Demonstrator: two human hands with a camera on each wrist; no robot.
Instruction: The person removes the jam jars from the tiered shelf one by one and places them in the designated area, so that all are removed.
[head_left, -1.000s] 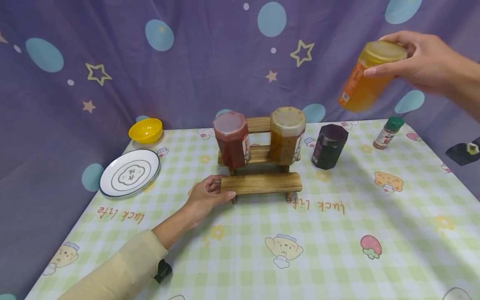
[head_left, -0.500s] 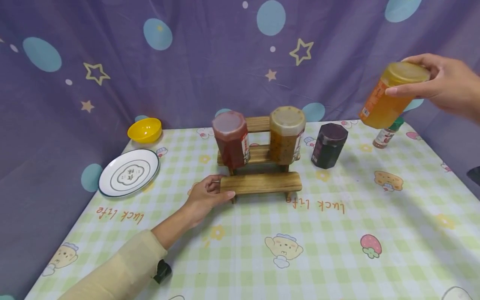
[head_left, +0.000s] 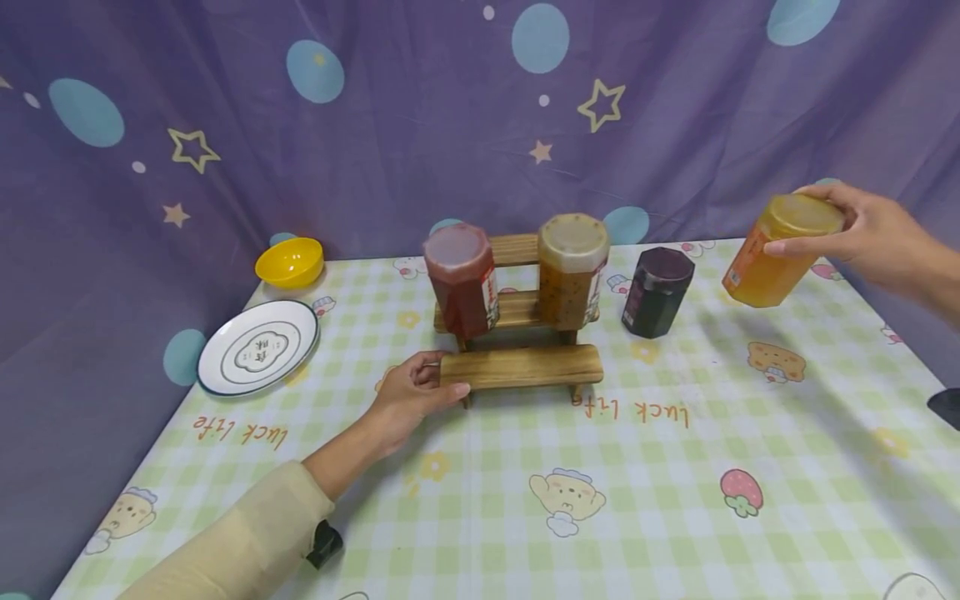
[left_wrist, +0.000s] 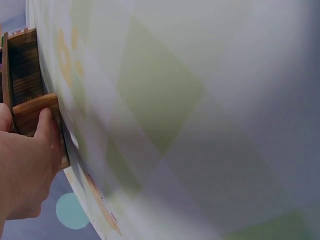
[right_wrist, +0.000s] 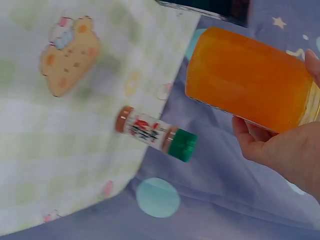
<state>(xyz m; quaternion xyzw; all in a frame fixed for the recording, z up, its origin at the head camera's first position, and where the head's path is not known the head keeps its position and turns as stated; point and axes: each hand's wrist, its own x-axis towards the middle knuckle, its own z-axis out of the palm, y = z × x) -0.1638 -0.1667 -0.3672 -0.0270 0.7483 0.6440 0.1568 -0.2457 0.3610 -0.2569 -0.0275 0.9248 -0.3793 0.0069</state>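
Note:
At the right of the head view, my right hand (head_left: 877, 237) grips a jar of orange contents (head_left: 772, 267) near its gold lid, tilted and above the table. My left hand (head_left: 408, 396) holds the left end of the lowest step of a small wooden step rack (head_left: 521, 367), thumb in front; the left wrist view shows fingers (left_wrist: 45, 122) against the wood. On the middle step stand a red jar (head_left: 465, 292) and a jar with seeded amber contents (head_left: 566, 292). Right of the rack, a dark purple jar (head_left: 657, 292) stands on the tablecloth.
A small green-capped spice bottle (right_wrist: 145, 130) stands near the table's back right, hidden behind the orange jar in the head view. At the back left are a yellow bowl (head_left: 290, 262) and a white plate (head_left: 258, 346). A purple curtain (head_left: 420, 125) hangs behind.
My right hand has carried the orange jar down and rightward, from high near the curtain to lower over the table's right side, now covering the spice bottle. The left hand and rack stay put.

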